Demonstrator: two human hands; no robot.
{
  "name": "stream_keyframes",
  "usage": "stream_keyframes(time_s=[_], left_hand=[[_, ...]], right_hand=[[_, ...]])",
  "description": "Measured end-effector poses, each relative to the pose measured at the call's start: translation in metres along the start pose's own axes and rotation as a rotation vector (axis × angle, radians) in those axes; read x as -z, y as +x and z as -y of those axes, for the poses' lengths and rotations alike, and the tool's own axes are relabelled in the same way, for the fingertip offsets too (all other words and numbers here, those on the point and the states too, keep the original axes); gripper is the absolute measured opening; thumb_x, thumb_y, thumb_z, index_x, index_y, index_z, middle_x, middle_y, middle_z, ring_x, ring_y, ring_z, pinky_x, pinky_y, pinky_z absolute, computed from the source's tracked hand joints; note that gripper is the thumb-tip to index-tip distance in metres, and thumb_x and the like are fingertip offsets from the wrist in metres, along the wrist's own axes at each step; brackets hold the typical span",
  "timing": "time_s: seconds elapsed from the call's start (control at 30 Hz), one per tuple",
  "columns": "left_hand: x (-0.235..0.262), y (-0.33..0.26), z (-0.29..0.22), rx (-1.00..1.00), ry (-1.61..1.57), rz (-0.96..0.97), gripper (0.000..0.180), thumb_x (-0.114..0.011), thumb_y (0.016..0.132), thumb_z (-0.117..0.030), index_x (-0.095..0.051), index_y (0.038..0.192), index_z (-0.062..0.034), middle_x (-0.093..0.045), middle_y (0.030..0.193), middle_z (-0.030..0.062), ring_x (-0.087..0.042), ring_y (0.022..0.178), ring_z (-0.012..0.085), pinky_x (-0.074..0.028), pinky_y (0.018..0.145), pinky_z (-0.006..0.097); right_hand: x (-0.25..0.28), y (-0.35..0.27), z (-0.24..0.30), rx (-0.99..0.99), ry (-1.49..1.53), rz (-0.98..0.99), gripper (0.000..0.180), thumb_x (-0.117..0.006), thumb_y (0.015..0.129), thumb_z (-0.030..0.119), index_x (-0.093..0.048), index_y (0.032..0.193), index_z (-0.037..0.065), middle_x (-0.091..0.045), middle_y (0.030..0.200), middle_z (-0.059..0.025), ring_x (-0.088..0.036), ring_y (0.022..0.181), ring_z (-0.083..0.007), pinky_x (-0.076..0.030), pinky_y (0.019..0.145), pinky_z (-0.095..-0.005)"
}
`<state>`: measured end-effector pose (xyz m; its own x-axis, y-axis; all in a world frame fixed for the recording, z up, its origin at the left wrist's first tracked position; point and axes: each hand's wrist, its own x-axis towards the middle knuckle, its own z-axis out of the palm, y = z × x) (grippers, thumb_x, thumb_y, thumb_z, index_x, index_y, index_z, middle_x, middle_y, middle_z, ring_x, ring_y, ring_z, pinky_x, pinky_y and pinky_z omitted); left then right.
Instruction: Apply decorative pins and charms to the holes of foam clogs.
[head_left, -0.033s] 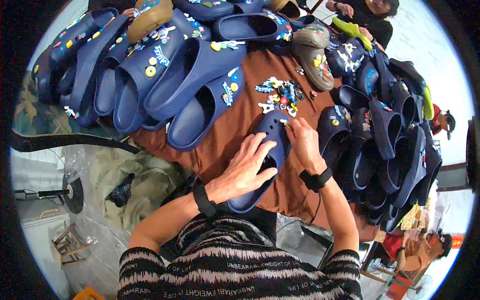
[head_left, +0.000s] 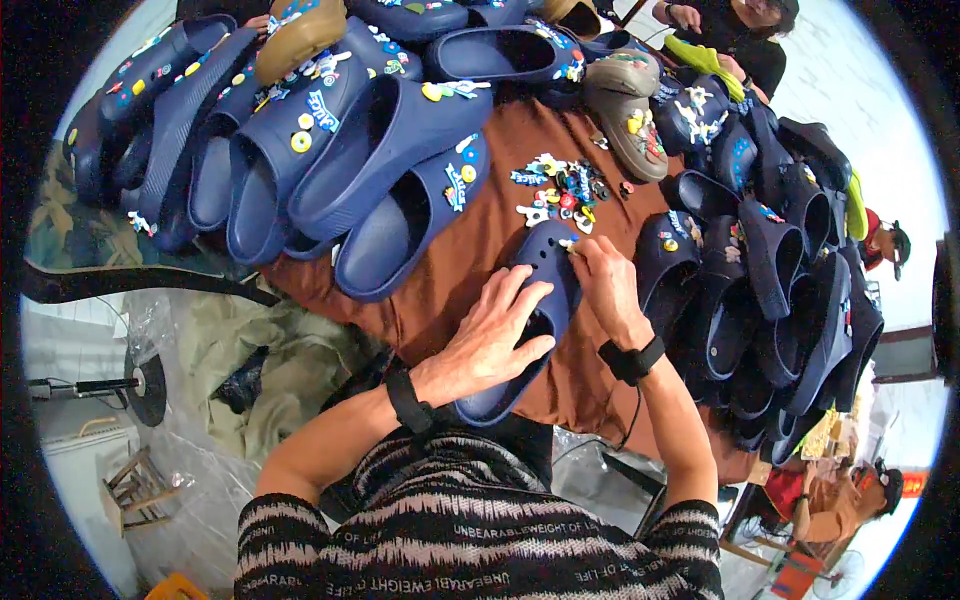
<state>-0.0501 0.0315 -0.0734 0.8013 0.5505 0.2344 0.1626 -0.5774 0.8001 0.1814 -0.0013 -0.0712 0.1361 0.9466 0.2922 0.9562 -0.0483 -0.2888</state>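
A navy clog (head_left: 562,280) with round holes in its upper lies toe away on the brown cloth (head_left: 420,325) in front of me. My left hand (head_left: 490,335) holds it from the left, fingers spread over the upper and thumb across the foot opening. At the right of the toe, my right hand (head_left: 608,285) pinches a small whitish charm (head_left: 568,243) against the upper. Its lower part is hidden. Just beyond the toe is a loose pile of colourful shoe charms (head_left: 565,190).
Navy clogs with charms (head_left: 375,150) crowd the left side, and more navy clogs (head_left: 770,260) stand packed at the right. A grey clog (head_left: 630,115) sits beyond the charms. Opposite stands a person in black (head_left: 755,50); another person (head_left: 840,505) is at far right. A wooden stool (head_left: 140,490) stands lower left.
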Motion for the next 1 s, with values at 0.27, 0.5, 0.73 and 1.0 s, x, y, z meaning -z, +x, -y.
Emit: stream_keyframes(time_s=[0.27, 0.5, 0.73, 1.0], left_hand=[[0.002, 0.001, -0.001, 0.033, 0.016, 0.012, 0.066, -0.071, 0.088, -0.028, -0.040, 0.142, -0.0066, -0.030, 0.150, 0.0246, -0.028, 0.141, 0.0470, -0.030, 0.116, 0.055], [0.000, 0.003, 0.000, 0.047, 0.014, 0.020, 0.067, -0.072, 0.087, -0.030, -0.040, 0.142, -0.0065, -0.030, 0.150, 0.0245, -0.027, 0.141, 0.0472, -0.030, 0.116, 0.055], [0.001, 0.005, -0.009, 0.048, 0.020, 0.031, 0.067, -0.072, 0.088, -0.031, -0.040, 0.141, -0.0057, -0.030, 0.150, 0.0247, -0.027, 0.141, 0.0477, -0.030, 0.116, 0.055], [0.002, 0.004, 0.000, -0.003, 0.036, -0.007, 0.063, -0.069, 0.090, -0.030, -0.041, 0.140, -0.0048, -0.032, 0.148, 0.0253, -0.030, 0.140, 0.0465, -0.030, 0.116, 0.053]], right_hand=[[0.003, 0.000, 0.005, 0.012, -0.010, 0.130, 0.010, -0.060, 0.089, 0.008, -0.062, 0.097, 0.004, -0.060, 0.088, -0.0190, -0.064, 0.081, -0.0419, -0.050, 0.068, -0.0502], [0.006, -0.001, 0.006, -0.012, 0.062, 0.204, 0.025, -0.057, 0.085, 0.002, -0.065, 0.108, 0.005, -0.062, 0.092, -0.0206, -0.065, 0.086, -0.0441, -0.051, 0.071, -0.0516], [0.013, 0.001, -0.001, 0.009, 0.144, 0.272, 0.022, -0.058, 0.091, 0.006, -0.067, 0.111, 0.005, -0.063, 0.098, -0.0211, -0.065, 0.090, -0.0434, -0.051, 0.076, -0.0512], [0.011, -0.002, -0.014, -0.156, 0.437, 0.160, 0.021, -0.063, 0.091, 0.009, -0.069, 0.109, -0.001, -0.070, 0.093, -0.0174, -0.068, 0.085, -0.0302, -0.053, 0.076, -0.0408]])
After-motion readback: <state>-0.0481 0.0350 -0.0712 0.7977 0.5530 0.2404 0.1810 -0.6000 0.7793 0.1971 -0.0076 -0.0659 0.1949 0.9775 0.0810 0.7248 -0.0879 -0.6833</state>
